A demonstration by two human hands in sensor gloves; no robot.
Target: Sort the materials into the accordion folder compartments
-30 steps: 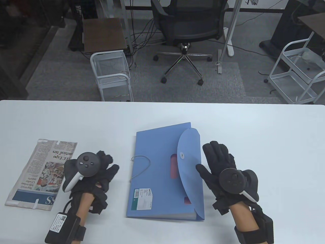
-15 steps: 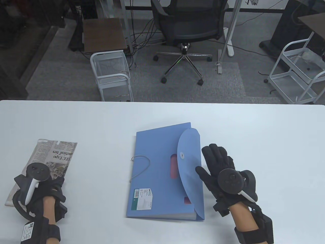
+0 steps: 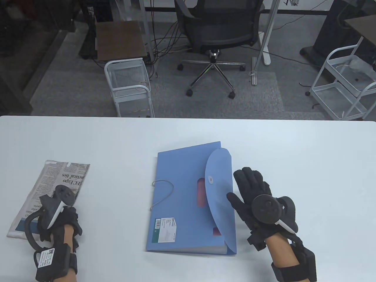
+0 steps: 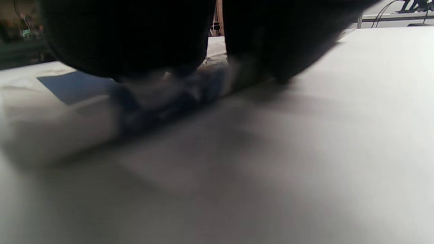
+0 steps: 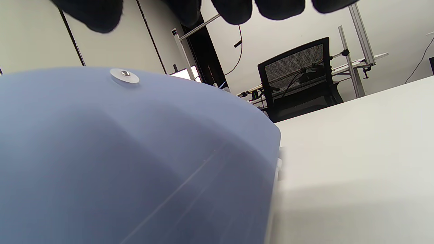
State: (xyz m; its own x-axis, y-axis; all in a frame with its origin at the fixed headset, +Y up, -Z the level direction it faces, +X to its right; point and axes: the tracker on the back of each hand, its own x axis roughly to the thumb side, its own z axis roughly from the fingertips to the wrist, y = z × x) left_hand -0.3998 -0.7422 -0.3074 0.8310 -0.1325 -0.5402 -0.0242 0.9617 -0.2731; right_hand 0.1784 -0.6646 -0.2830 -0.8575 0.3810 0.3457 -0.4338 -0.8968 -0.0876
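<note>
Folder: the blue accordion folder (image 3: 188,199) is lying flat at the middle of the white table (image 3: 293,147), its rounded flap (image 3: 220,194) sitting loosely over the right side, not fastened, the elastic cord (image 3: 161,191) trailing free on the cover.

Newspaper: the folded newspaper (image 3: 50,194) is lying well apart from the folder, toward the table's left edge, print side up.

Left hand: I am seeing my left hand (image 3: 58,217) resting low at the paper's near right edge; the wrist view is blurring badly, so I cannot tell whether the fingers are pinching the paper or only touching it.

Right hand: my right hand (image 3: 255,194) is lying spread and flat just beside the flap's outer edge, thumb (image 3: 233,197) at the rim, gripping nothing.

Step in hand: I am judging this as picking up the newspaper while the folder is being readied for opening.

Doing it well: I am aiming to slide the left fingers under the fold rather than a loose sheet, so the paper is lifting as one piece; the right thumb should be catching the flap's rim and swinging it fully back before the paper arrives.

Look of the folder: translucent plastic, a clear button (image 5: 124,75) on the flap, a white and green label (image 3: 166,230) near the front corner, something red showing through.
</note>
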